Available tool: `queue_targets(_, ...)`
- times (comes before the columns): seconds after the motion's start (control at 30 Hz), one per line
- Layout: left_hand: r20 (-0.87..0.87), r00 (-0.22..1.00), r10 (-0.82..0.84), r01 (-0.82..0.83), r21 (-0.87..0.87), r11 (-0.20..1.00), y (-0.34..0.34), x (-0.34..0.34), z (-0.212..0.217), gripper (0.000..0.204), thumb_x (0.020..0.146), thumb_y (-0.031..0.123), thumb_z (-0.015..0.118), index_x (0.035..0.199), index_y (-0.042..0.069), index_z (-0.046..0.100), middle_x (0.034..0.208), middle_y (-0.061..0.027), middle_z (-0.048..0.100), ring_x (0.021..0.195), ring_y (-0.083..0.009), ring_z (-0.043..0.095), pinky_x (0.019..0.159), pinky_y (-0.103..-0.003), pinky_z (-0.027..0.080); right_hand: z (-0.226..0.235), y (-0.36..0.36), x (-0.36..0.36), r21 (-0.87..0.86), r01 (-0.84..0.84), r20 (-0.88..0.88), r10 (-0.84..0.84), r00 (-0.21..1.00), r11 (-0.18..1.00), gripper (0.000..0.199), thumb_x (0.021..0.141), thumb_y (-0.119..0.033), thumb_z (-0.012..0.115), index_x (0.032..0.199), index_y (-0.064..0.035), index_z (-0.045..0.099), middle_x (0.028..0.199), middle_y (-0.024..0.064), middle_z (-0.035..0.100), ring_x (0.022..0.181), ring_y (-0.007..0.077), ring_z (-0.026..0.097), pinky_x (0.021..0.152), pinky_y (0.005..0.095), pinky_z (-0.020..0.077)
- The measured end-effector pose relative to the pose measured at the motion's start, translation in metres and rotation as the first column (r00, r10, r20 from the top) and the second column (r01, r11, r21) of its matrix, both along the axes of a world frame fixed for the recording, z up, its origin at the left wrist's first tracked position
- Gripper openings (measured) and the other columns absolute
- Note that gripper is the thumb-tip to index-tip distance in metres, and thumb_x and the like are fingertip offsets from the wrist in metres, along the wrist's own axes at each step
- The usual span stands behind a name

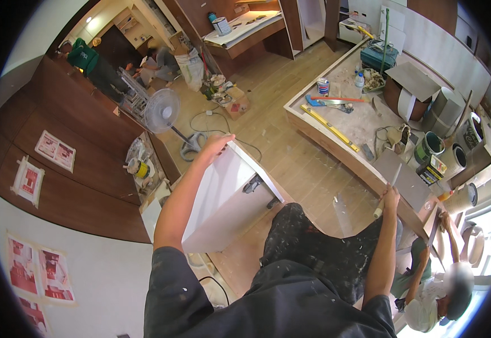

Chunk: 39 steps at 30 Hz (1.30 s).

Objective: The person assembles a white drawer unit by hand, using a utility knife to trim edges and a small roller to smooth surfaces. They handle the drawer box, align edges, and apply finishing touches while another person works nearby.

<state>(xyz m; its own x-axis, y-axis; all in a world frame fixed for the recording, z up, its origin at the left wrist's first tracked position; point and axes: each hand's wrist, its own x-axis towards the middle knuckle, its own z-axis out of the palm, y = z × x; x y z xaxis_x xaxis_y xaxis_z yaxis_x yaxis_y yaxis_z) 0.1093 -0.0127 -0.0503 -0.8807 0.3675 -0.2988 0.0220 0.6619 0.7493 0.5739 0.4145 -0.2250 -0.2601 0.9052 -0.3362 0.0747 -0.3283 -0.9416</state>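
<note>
On the person's side of the standing fan [161, 110] is a white cabinet piece [220, 217], the left hand [217, 145] curled over its upper corner nearest the fan. Well to the right of the fan, the right hand [391, 198] has its fingers wrapped around a long pale tool [396, 176]. The piece looks stiff and fairly heavy, its smooth faces probably slippery and its edges liable to chip. The safest hold seems to be the fan-side corner plus the lower edge farther from the fan, clear of the dark hinge-like fittings [251, 184].
</note>
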Motion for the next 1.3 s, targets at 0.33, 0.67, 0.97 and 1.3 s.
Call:
queue_targets(0.33,0.313,0.949,0.033,0.044,-0.234,0.971,0.029,-0.051,-0.005,0.026,0.088,0.021,0.061,0.105,0.002,0.063,0.103,-0.0137,0.069,0.090,-0.0257,0.069,0.081,-0.042,0.055,0.003,0.003,0.003,-0.038,0.028,-0.049,-0.030,0.998,0.999,0.025,0.097,-0.025,0.061,0.106,-0.0028,0.056,0.065,-0.0011,0.047,0.048,0.0098,0.049,0.041,0.0268,0.0420)
queue_targets(0.67,0.519,0.854,0.038,-0.027,-0.029,0.999,-0.013,-0.057,-0.006,0.032,0.100,0.031,0.053,0.112,0.003,0.061,0.111,-0.0129,0.069,0.102,-0.0239,0.065,0.092,-0.038,0.050,0.000,0.001,-0.003,-0.128,0.003,-0.087,-0.014,0.996,0.992,0.027,0.098,-0.023,0.059,0.115,-0.0011,0.058,0.066,-0.0006,0.046,0.049,0.0106,0.048,0.043,0.0272,0.0417)
queue_targets(0.97,0.248,0.969,0.002,-0.070,0.266,0.962,-0.031,0.011,-0.008,0.032,0.098,0.028,0.064,0.112,0.000,0.070,0.096,-0.0020,0.070,0.082,-0.0097,0.062,0.075,-0.025,0.049,0.086,-0.072,-0.040,-0.034,-0.513,-0.185,0.499,0.846,0.858,0.046,0.104,-0.026,0.047,0.145,-0.0045,0.045,0.065,-0.0021,0.044,0.054,0.0097,0.048,0.051,0.0263,0.0425)
queue_targets(1.3,0.113,0.983,0.146,-0.172,0.280,0.944,-0.023,0.028,-0.011,0.027,0.097,0.016,0.066,0.113,-0.005,0.068,0.098,-0.0046,0.071,0.086,-0.0078,0.063,0.077,-0.023,0.049,0.150,-0.188,-0.197,-0.041,-0.974,-0.140,0.964,0.228,0.224,0.051,0.107,-0.026,0.044,0.154,-0.0080,0.036,0.065,-0.0021,0.042,0.058,0.0083,0.045,0.056,0.0241,0.0407)
